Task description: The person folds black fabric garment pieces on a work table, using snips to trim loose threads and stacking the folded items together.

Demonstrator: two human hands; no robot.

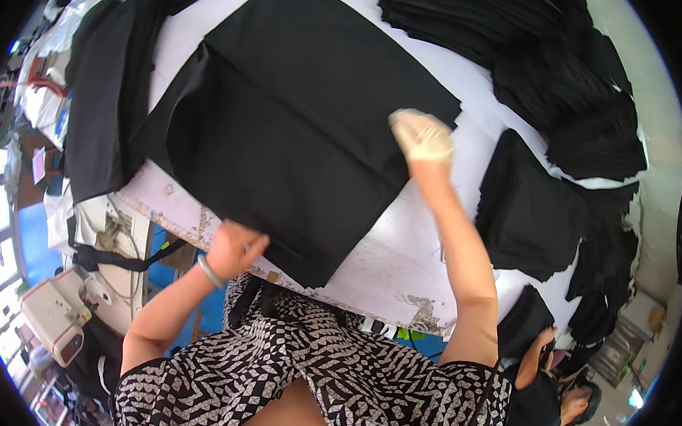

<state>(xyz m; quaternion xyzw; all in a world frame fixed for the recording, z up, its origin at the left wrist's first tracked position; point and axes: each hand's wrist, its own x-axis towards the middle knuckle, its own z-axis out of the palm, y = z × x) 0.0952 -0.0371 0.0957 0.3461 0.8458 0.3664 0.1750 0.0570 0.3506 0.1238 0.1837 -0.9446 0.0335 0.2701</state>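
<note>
A large piece of black fabric (275, 134) lies spread in front of me on a worn white table (396, 262), with a raised fold along its left part. My left hand (236, 249), bare with a bangle at the wrist, is at the cloth's near left edge, fingers curled; whether it pinches the edge is not clear. My right hand (425, 137), in a pale glove and blurred, is over the cloth's right edge with its fingers together. What lies under those fingers is hidden.
Folded black cloth (101, 96) lies at the left, stacked black pieces (529, 211) at the right, more piles (557, 68) at the back right. A sewing machine (58, 314) stands lower left. Another person (545, 397) is at the lower right.
</note>
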